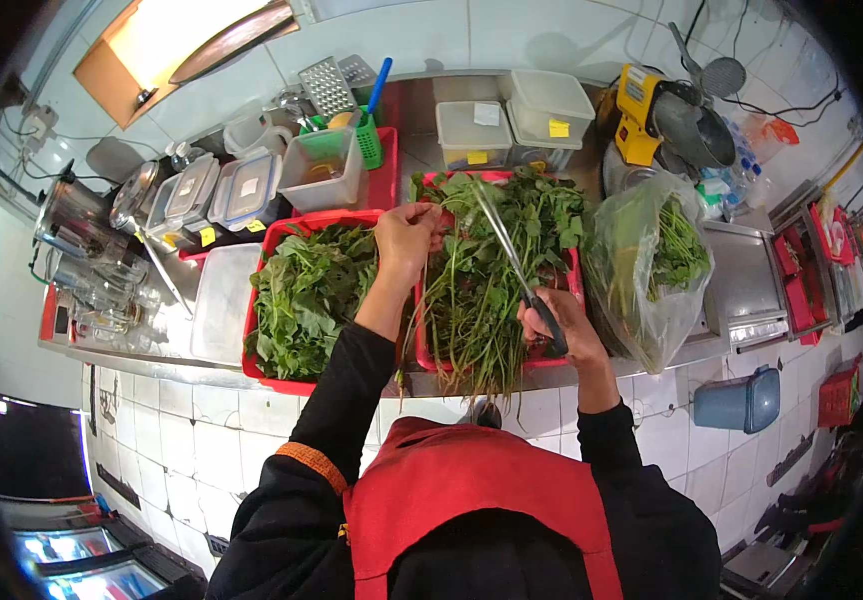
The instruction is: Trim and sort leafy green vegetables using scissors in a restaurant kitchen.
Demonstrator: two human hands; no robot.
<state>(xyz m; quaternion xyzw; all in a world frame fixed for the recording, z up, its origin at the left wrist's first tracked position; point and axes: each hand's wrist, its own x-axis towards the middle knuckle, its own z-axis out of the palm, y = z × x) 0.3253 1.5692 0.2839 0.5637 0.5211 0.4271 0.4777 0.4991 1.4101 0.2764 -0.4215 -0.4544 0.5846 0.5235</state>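
Note:
My right hand (568,324) grips a pair of scissors (505,238) by the black handles. Their long metal blades point away from me, over leafy greens with long stems (476,300) heaped in a red plastic tray (580,289). The stems droop over the tray's front edge. At that tray's left side, my left hand (407,238) pinches a thin green stem (410,330), which hangs down below the fingers. Left of it stands a second red tray (253,360), piled with loose green leaves (308,307).
On the right, a clear plastic bag (619,300) holds more greens. Lidded plastic containers (476,124) stand behind the trays. At the left are glass mugs (105,315), more containers (248,187) and a white lid (225,300). A yellow appliance (635,112) stands back right.

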